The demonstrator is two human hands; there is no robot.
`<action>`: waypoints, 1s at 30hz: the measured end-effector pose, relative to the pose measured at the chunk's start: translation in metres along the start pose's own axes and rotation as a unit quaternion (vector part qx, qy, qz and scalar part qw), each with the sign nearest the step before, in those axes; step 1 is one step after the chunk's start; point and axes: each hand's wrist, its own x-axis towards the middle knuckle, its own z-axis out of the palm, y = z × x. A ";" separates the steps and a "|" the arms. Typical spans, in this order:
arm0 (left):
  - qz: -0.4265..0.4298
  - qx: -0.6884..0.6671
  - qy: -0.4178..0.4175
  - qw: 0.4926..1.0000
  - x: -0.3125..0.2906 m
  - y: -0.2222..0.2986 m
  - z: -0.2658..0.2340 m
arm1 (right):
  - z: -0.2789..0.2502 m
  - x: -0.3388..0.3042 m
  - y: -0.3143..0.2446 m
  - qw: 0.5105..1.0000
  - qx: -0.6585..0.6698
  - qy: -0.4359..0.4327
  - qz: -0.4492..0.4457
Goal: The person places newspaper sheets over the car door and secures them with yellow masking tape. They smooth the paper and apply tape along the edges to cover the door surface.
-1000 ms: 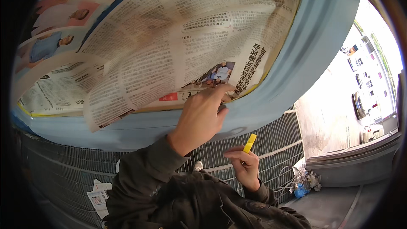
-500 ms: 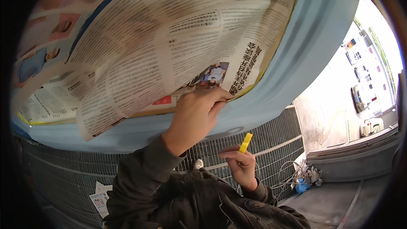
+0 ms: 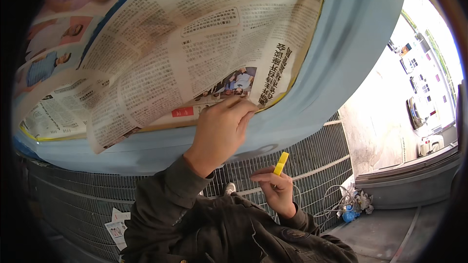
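Head view.

Item: one panel [image 3: 341, 63], pale blue and curved, its near edge facing me. Item: one newspaper [image 3: 141, 63], covering the middle of the panel; toward the near left corner a loose flap of it is curling up and hanging over the near edge. Item: yellow tape [image 3: 279, 101], showing as a thin line round the newspaper's near right corner and again at its near left corner.

Item: my left hand [image 3: 222, 129], palm down over the near edge of the panel, right of the flap. Its fingertips are touching the newspaper's border just beside the tape; whether they are pinching or only pressing, I cannot tell.

Item: my right hand [image 3: 277, 190], off the panel's near edge. It is grasping a small yellow strip-like piece [image 3: 282, 161] between thumb and fingers, its end pointing up toward the panel.

Below the panel: a slatted grating [image 3: 87, 190] is spreading beneath me. Printed sheets [image 3: 117, 231] are lying at left; a looped cable [image 3: 327, 200] and a crumpled blue thing [image 3: 350, 214] are lying at right.
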 end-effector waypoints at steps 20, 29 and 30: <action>-0.141 -0.144 0.096 0.975 -0.017 0.005 -0.018 | -0.001 -0.012 -0.008 1.000 0.016 -0.006 -0.008; -0.179 -0.203 -0.136 0.953 -0.104 0.028 -0.009 | 0.009 -0.015 -0.004 0.990 0.034 -0.105 -0.092; -0.165 -0.189 -0.128 0.959 -0.108 0.026 -0.007 | 0.011 -0.014 -0.005 0.990 0.010 -0.094 -0.104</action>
